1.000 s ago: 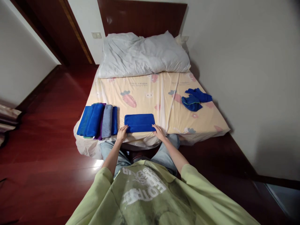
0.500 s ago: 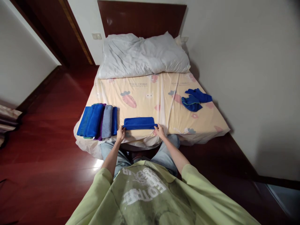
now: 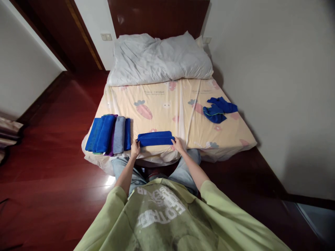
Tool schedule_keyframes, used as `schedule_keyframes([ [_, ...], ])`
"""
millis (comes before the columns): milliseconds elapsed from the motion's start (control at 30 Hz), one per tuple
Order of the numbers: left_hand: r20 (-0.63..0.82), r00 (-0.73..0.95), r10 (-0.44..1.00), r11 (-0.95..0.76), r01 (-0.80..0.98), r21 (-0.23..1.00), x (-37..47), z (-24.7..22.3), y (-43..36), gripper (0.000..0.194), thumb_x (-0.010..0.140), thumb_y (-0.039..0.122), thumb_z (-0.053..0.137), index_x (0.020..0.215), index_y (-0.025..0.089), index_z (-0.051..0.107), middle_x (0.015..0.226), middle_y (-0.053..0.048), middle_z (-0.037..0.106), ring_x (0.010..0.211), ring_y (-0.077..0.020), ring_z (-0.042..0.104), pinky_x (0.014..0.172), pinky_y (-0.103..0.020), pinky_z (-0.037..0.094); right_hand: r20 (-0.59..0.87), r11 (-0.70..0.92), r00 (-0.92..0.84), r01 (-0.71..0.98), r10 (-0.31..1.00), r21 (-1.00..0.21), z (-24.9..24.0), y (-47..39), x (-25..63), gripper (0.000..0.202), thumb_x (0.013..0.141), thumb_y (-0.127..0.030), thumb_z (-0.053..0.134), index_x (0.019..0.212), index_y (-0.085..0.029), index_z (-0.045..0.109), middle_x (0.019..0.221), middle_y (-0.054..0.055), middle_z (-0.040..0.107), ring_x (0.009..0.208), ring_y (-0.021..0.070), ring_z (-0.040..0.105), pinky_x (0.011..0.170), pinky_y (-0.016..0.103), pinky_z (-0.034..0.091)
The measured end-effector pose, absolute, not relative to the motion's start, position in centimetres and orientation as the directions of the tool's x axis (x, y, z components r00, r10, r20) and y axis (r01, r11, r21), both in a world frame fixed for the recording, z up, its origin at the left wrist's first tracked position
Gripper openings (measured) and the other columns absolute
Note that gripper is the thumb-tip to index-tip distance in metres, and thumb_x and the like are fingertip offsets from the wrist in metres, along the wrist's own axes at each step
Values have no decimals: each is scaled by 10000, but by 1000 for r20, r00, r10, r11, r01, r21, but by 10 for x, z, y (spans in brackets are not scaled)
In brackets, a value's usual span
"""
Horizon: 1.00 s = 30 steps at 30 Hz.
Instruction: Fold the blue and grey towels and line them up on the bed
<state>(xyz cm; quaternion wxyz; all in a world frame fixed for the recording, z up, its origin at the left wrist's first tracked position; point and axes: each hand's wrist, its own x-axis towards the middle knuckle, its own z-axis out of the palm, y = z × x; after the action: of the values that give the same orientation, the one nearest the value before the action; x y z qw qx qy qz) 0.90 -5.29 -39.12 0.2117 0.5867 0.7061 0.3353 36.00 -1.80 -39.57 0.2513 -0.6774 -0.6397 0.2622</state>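
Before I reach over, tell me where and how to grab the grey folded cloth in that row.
Take the grey cloth by its near end, coming from the bed's near edge. That end looks exposed, while the purple cloth and a narrow blue one crowd its long sides.

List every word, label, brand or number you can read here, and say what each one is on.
"OTR": part of the large white lettering on the shirt; the rest is too creased and blurred to read surely.
Small dark print on the bed sheet: too small and blurred to read.
Folded towels: no readable text.
No number can be read.
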Motion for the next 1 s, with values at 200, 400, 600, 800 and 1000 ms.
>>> schedule_keyframes([
  [200, 126, -244, 962, 89, 710, 698, 12, -392, -51, 219, 983, 241, 437, 1142, 189, 578, 1061, -149, 721, 1022, -281, 703, 917, -402, 541, -58, -90, 70, 698, 996, -711, -395, -17, 359, 244, 944, -380, 562, 1075, -212, 681, 959, 100, 761, 928, 250, 726, 872, 357, 556],
  [400, 103, -237, 966, 108, 732, 673, 11, -391, -57, 156, 962, 241, 447, 1023, 185, 580, 971, -148, 704, 925, -277, 692, 875, -397, 533, -66, -98, 72, 712, 995, -696, -396, -14, 359, 268, 950, -380, 584, 1124, -202, 683, 983, 103, 763, 943, 249, 727, 886, 360, 553],
  [600, 63, -248, 967, 150, 748, 646, 10, -389, -62, 177, 961, 283, 460, 1025, 178, 587, 881, -124, 694, 853, -281, 687, 821, -392, 527, -77, -97, 61, 736, 995, -670, -395, -9, 361, 254, 964, -385, 596, 1132, -219, 688, 1043, 101, 761, 988, 249, 721, 901, 361, 547],
  [800, 50, -241, 969, 158, 762, 628, 12, -390, -56, 261, 975, 254, 425, 1154, 136, 574, 901, -164, 702, 936, -320, 700, 869, -417, 527, -82, -121, 89, 749, 993, -652, -395, -7, 358, 267, 965, -403, 594, 1139, -219, 677, 1016, 90, 759, 953, 244, 715, 895, 368, 552],
  [1000, 178, -242, 954, 87, 790, 607, 15, -395, -62, 346, 965, 261, 460, 1271, 128, 548, 1005, -156, 675, 1032, -306, 657, 952, -457, 526, 147, 99, -23, 839, 989, -534, -391, -16, 358, 342, 981, -311, 514, 1277, -190, 636, 1196, 136, 690, 1078, 260, 663, 961, 395, 538],
])
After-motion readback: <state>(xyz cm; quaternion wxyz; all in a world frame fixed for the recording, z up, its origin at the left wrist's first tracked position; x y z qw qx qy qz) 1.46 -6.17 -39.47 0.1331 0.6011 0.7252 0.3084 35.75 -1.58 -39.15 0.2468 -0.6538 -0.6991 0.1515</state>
